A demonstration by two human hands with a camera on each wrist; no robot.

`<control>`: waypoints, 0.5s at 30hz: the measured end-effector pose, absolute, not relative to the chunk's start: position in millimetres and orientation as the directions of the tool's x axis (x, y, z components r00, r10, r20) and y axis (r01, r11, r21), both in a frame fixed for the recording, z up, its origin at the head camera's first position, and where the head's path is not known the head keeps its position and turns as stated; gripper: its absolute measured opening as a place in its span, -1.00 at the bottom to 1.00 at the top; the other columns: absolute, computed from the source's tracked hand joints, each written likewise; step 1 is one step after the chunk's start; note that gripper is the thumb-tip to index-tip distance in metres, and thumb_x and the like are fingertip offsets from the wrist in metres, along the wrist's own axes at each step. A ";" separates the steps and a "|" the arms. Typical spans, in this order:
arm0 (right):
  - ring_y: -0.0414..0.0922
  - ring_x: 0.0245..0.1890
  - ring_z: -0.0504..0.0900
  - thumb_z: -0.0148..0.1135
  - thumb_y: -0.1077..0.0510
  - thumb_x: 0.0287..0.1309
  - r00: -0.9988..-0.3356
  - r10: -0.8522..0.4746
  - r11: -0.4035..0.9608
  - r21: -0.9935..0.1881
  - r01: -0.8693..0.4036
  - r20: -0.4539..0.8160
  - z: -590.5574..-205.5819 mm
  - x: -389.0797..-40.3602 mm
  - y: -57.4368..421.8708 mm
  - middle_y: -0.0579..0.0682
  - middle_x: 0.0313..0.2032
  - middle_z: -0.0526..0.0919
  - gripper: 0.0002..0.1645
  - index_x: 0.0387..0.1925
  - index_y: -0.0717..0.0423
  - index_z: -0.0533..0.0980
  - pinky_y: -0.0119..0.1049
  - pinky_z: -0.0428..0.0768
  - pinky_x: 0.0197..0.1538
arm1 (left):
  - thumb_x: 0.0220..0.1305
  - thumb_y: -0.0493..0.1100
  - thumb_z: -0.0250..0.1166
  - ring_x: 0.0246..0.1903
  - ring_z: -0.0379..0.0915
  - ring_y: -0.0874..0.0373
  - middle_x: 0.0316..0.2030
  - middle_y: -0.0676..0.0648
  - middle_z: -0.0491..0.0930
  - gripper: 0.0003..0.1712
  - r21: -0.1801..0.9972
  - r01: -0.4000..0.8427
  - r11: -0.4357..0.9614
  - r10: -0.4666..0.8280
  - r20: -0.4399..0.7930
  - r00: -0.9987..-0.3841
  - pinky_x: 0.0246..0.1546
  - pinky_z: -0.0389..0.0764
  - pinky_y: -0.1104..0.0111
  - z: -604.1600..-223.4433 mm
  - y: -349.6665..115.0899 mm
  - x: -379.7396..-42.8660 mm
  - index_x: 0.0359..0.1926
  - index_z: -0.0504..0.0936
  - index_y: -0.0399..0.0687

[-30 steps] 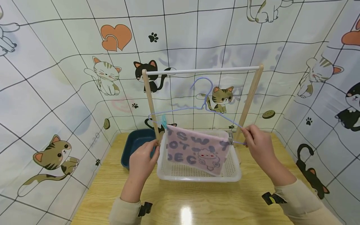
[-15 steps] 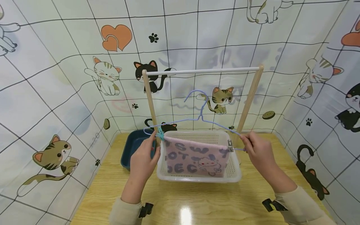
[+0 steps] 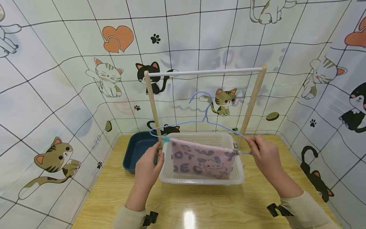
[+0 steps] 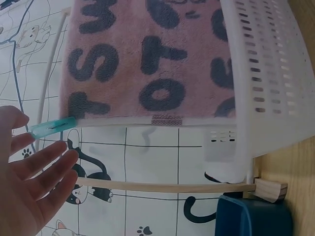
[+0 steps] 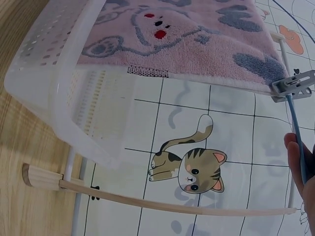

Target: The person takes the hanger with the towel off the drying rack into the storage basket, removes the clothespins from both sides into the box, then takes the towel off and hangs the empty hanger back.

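Observation:
A pink towel (image 3: 201,159) with grey letters and a bear-like figure hangs over the lower bar of a blue wire hanger (image 3: 206,116). My right hand (image 3: 263,152) grips the hanger's right end. Beside it, a grey metal clip (image 5: 294,84) holds the towel's right corner. A teal clothespin (image 4: 53,128) sits at the left corner, its outer end between the thumb and index finger of my left hand (image 3: 147,163). In the left wrist view the other fingers of that hand are spread.
Under the towel stands a white perforated basket (image 3: 200,182). Behind rises a wooden rack with a white rod (image 3: 206,72). A dark blue tray (image 3: 137,149) is at the left on the wooden table (image 3: 217,206); cat-print sheets form the walls.
The hanger and towel have come down, with the hanger sitting more level. The clothespin has turned from upright to nearly flat, and my left fingers have come up to it.

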State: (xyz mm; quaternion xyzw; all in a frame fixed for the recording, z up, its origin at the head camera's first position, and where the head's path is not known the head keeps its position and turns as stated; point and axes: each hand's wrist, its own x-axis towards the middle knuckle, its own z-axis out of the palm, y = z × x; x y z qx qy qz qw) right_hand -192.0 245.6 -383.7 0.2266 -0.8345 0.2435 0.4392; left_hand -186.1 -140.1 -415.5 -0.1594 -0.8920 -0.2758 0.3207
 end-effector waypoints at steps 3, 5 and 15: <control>-0.17 -0.75 0.51 -0.02 -0.07 0.46 -0.517 -0.163 0.779 -0.212 -0.591 0.840 -382.8 -191.5 245.4 -0.10 -0.71 0.45 -0.53 -0.43 0.21 0.47 -0.46 0.34 -0.70 | 0.32 -0.17 0.25 -0.26 0.61 0.13 -0.08 -0.04 0.64 -0.53 0.420 0.448 0.789 0.086 0.647 -0.757 -0.40 0.59 0.21 -418.7 -139.1 -183.9 0.23 0.50 -0.06; -0.17 -0.75 0.51 -0.04 -0.09 0.46 -0.520 -0.161 0.782 -0.213 -0.586 0.839 -382.6 -191.3 245.4 -0.10 -0.71 0.44 -0.51 -0.43 0.21 0.46 -0.46 0.34 -0.70 | 0.32 -0.17 0.25 -0.26 0.62 0.14 -0.07 -0.04 0.64 -0.57 0.434 0.442 0.785 0.074 0.642 -0.763 -0.39 0.60 0.22 -420.6 -138.8 -183.4 0.21 0.52 -0.06; -0.21 -0.77 0.40 -0.12 -0.20 0.45 -0.475 -0.167 0.777 -0.182 -0.603 0.864 -383.1 -188.9 242.5 -0.14 -0.71 0.40 -0.40 -0.46 0.20 0.47 -0.43 0.22 -0.71 | 0.37 -0.14 0.23 -0.33 0.57 0.17 -0.21 0.00 0.66 -0.81 0.576 0.376 0.726 -0.050 0.589 -0.806 -0.33 0.62 0.25 -425.2 -137.9 -182.0 -0.07 0.66 -0.08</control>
